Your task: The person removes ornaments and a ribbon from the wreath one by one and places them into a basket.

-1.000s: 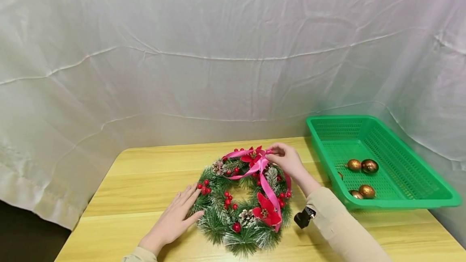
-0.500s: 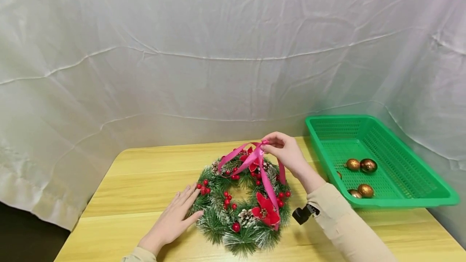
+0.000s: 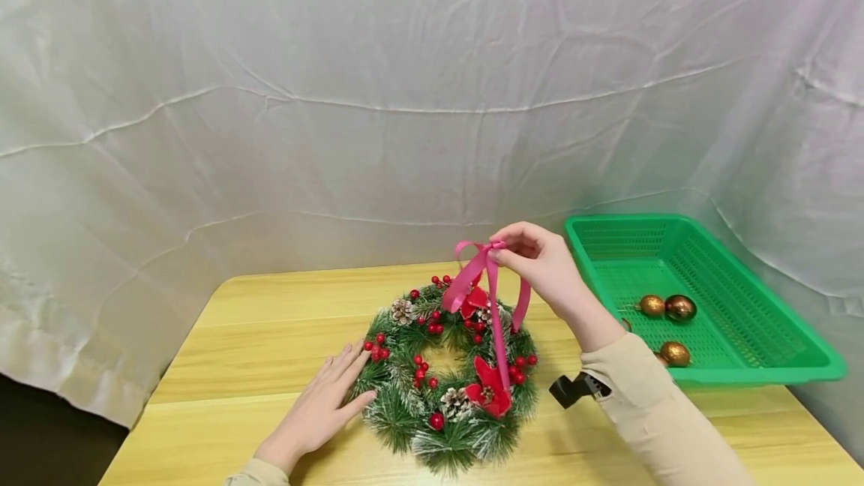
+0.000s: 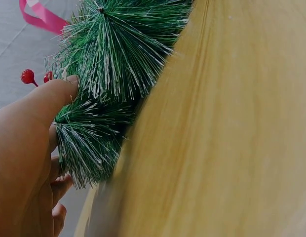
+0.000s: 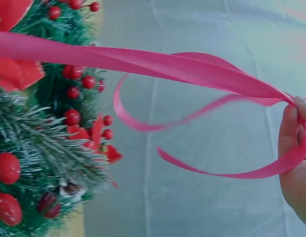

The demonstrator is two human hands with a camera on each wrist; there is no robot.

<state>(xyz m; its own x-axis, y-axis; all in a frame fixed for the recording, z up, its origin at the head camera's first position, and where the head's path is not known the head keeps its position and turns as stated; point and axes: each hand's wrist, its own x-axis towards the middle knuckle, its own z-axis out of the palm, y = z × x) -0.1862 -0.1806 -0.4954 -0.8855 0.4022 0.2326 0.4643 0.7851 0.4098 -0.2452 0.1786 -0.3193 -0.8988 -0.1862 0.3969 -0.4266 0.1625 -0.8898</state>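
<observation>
A green wreath (image 3: 398,403) with red berries, pinecones and red cloth flowers lies flat on the wooden table (image 3: 270,321). Above its far right side, my right hand (image 3: 550,268) pinches a pink ribbon bow (image 3: 466,283) by the knot. The ribbon's loops and tails dangle over the wreath, one tail reaching the near red flower (image 3: 490,388). In the right wrist view the ribbon (image 5: 182,74) stretches from the fingertips toward the wreath. My left hand (image 3: 324,403) rests at the wreath's left edge, fingers straight; in the left wrist view its thumb (image 4: 59,96) touches the green needles (image 4: 118,44).
At the right stands a green plastic basket (image 3: 763,276) with several bronze and copper ball ornaments (image 3: 680,308) in it. A pale cloth backdrop (image 3: 405,133) hangs behind the table. A black strap mount (image 3: 574,388) sticks out from the right wrist.
My right hand has risen and moved away from the wreath, lifting the pink ribbon bow off its surface. The left hand and the wreath have stayed in place.
</observation>
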